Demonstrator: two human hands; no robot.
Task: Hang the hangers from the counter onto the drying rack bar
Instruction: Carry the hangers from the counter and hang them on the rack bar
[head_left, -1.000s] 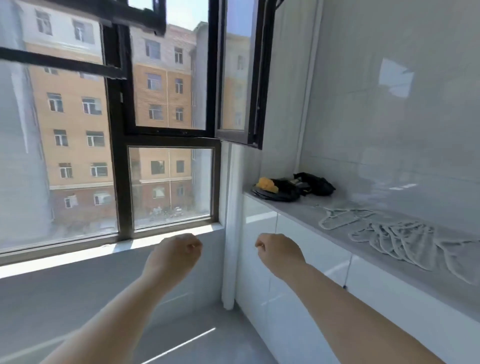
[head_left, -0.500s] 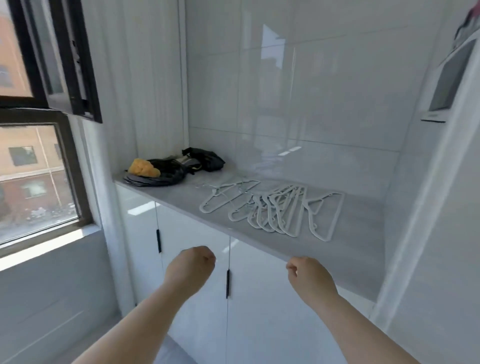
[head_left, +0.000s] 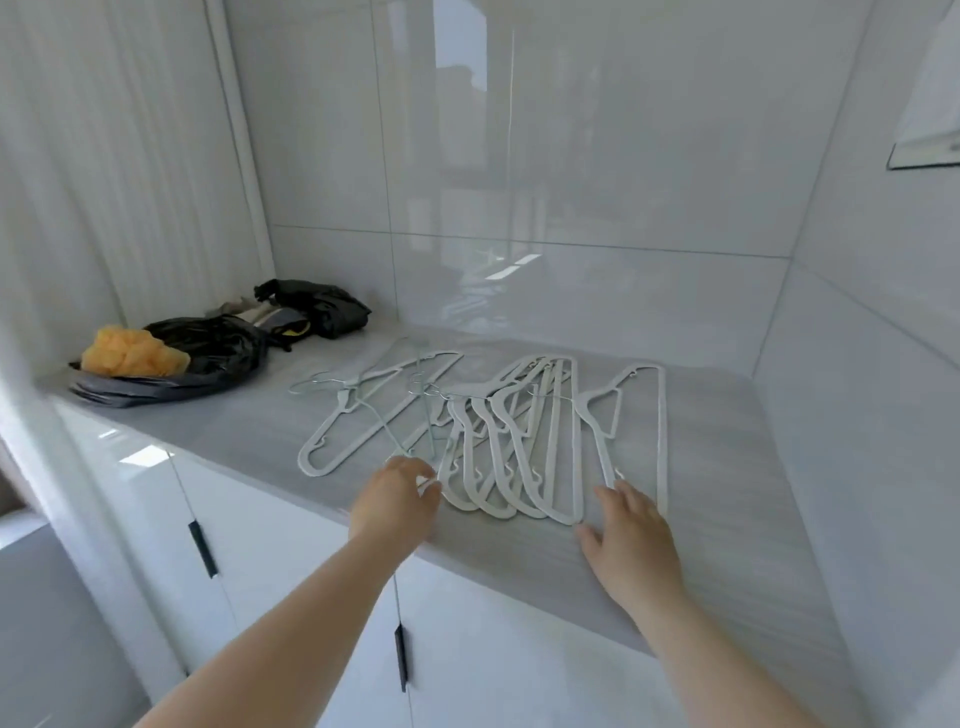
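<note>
Grey stone-look counter (head_left: 727, 467) holds everything for this step, and the drying rack bar is not in view. At about ten o'clock from the hands lie two crumpled black bags (head_left: 208, 353), with one orange bundle (head_left: 130, 353) resting on the nearer one. The white hangers (head_left: 511, 457) lie flat, well inside the counter's front edge. One slants off alone at eleven o'clock (head_left: 318, 472), a fan of about four overlaps at twelve, and one sits apart at one o'clock (head_left: 662, 441). That makes at least six, though the overlap and the tangled wire hooks hide the exact count. The left hand (head_left: 400, 499) has its fingers curled at the near end of the fan's leftmost hanger. I cannot tell whether it has pinched the plastic or is only touching it. The right hand (head_left: 628, 535) is spread flat with straight fingers, its tips at the near end of the lone hanger, and it holds nothing. To do this step well, I judge it best to lift the hangers one or two at a time by the near ends. Each hook should slide free before the hanger rises, or the crossed hooks may drag their neighbours off the edge. Below the counter, two black door handles (head_left: 202, 551) show on the white cabinet.
</note>
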